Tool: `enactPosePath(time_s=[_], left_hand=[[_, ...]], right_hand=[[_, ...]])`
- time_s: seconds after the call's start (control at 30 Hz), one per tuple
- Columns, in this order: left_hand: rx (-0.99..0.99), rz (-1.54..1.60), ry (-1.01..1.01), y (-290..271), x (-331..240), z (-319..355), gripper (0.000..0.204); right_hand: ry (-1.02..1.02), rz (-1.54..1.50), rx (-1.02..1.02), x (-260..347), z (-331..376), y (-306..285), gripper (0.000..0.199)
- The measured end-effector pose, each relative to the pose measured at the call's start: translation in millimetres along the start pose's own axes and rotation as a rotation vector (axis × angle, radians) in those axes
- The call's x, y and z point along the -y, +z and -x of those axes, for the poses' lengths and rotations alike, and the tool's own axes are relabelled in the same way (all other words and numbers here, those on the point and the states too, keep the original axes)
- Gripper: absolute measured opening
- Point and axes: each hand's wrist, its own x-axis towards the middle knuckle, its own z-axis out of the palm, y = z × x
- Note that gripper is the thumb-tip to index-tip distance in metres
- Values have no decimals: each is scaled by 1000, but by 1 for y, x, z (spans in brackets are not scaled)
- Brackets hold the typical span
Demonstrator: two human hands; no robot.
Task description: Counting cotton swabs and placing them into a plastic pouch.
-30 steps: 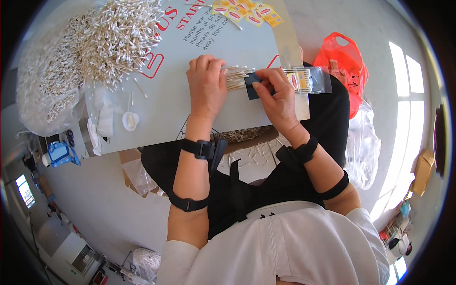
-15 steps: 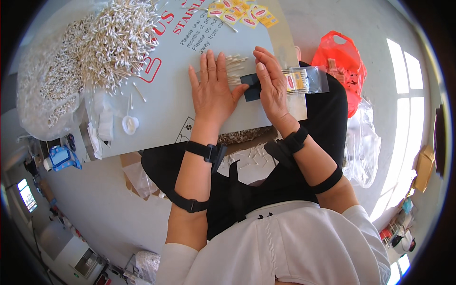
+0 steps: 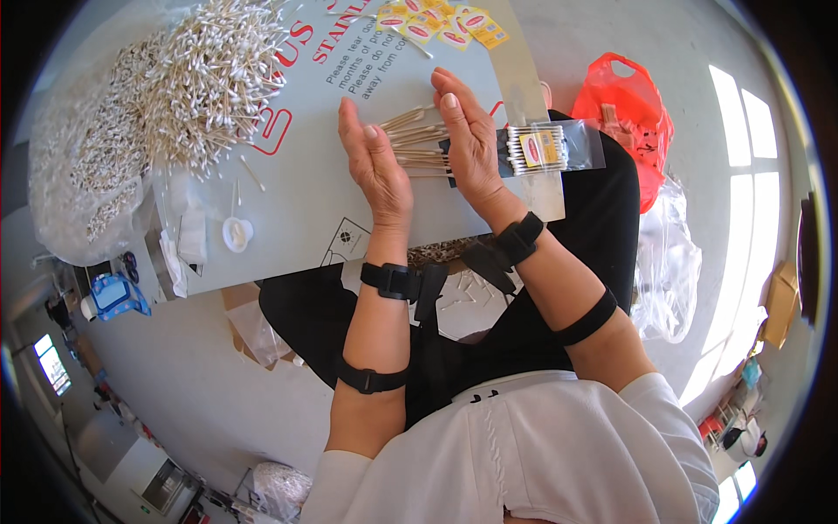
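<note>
On my head feed, the swabs (image 3: pixel 419 136) lie on the table (image 3: pixel 288 205), long axis running palm to palm. My left hand (image 3: pixel 378 169) and right hand (image 3: pixel 473 150) flank them about equally near, fingers straight, gripping nothing; end contact I can't tell.

Tan-stemmed swabs (image 3: pixel 419 134), yellow-and-white card (image 3: pixel 550 148) with red oval, pale grey tabletop (image 3: pixel 297 196), red bag (image 3: pixel 650 109)

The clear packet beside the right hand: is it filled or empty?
Partly filled: the packet holds cotton swabs, with a yellow label over them; its right end is bare plastic.
</note>
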Motion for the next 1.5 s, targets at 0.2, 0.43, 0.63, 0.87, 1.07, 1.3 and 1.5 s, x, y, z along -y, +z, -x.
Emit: enactPosePath(time_s=[0.2, 0.43, 0.63, 0.87, 1.07, 1.3, 1.5], left_hand=[[-114, 229, -17, 4, -4, 5, 48], [260, -639, 408, -17, -22, -15, 26], [390, -718, 463, -10, -14, -20, 18], [305, -514, 337, -22, -37, -5, 17], [596, -616, 284, -38, -48, 71, 20], [260, -671, 356, -25, -47, 34, 26], [386, -840, 313, -22, -32, -36, 22]], right_hand=[[-19, -31, -81, 1, -2, -8, 36], [80, -69, -87, 18, -3, -32, 31], [108, -26, -93, 20, 11, -33, 26], [109, -112, -113, 22, 13, -38, 25], [119, -108, -116, 26, 11, -42, 24], [127, -94, -119, 25, 19, -42, 22], [72, 159, 16, 26, 22, -46, 15]])
